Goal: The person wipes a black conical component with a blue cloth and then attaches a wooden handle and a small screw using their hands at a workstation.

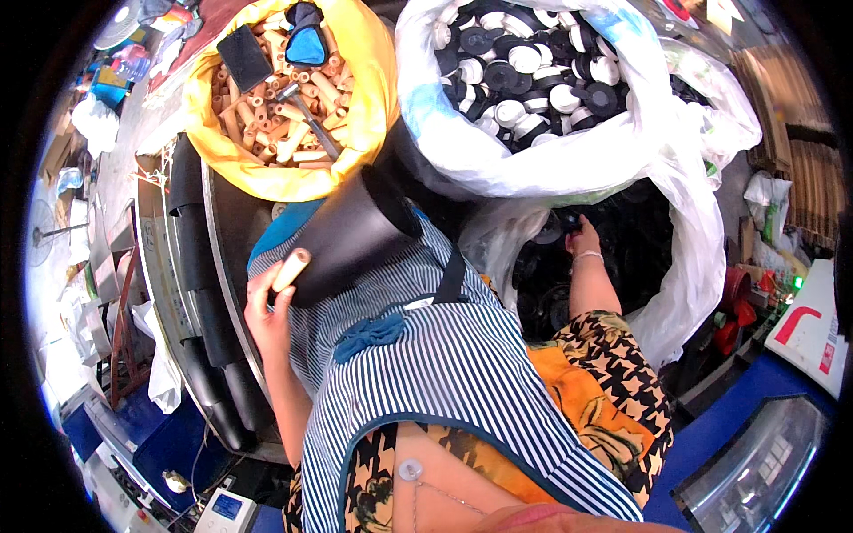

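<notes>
My left hand (268, 311) is closed around a short tan hollow tube (291, 269), held against the side of a wide black cylinder (355, 233). The cylinder lies tilted across my lap, its open end turned away to the right. My right hand (583, 238) reaches into a white plastic-lined bag (697, 258) of black round parts (546, 298). Its fingers are curled at a dark piece I cannot make out in the shadow.
A yellow-lined bag (378, 67) of tan tubes holds a hammer (306, 120), a black flat rectangular object (244, 58) and a blue-black item (306, 44). Another white-lined bag (533, 169) holds black and white round caps (524, 59). Black cylinders (200, 293) line my left side.
</notes>
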Motion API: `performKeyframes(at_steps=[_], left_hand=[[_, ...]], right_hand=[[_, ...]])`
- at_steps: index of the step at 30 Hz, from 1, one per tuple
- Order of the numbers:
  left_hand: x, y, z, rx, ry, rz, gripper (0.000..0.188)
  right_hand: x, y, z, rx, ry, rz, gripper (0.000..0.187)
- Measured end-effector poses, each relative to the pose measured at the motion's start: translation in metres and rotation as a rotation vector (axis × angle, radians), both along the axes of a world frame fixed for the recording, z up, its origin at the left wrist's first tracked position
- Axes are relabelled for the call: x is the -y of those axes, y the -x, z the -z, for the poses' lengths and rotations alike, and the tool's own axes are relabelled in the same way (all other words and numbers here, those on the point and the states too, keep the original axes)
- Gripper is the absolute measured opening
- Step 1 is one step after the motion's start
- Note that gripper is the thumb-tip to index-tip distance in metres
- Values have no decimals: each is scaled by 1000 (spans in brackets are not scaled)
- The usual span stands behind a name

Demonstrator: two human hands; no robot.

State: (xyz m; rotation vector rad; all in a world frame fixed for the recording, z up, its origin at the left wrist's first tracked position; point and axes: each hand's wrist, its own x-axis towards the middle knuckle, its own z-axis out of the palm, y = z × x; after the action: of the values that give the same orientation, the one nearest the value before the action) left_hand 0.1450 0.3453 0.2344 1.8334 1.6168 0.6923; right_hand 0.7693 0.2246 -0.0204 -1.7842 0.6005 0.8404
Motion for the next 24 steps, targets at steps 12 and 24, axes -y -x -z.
performKeyframes(at_steps=[12, 24], left_hand=[[2, 17, -1, 376, -131, -182, 42], [47, 51, -65, 470, -409, -452, 39]], right_hand=[[-68, 98, -250, 183, 306, -1505, 57], [-193, 373, -305, 551, -857, -1525, 30]])
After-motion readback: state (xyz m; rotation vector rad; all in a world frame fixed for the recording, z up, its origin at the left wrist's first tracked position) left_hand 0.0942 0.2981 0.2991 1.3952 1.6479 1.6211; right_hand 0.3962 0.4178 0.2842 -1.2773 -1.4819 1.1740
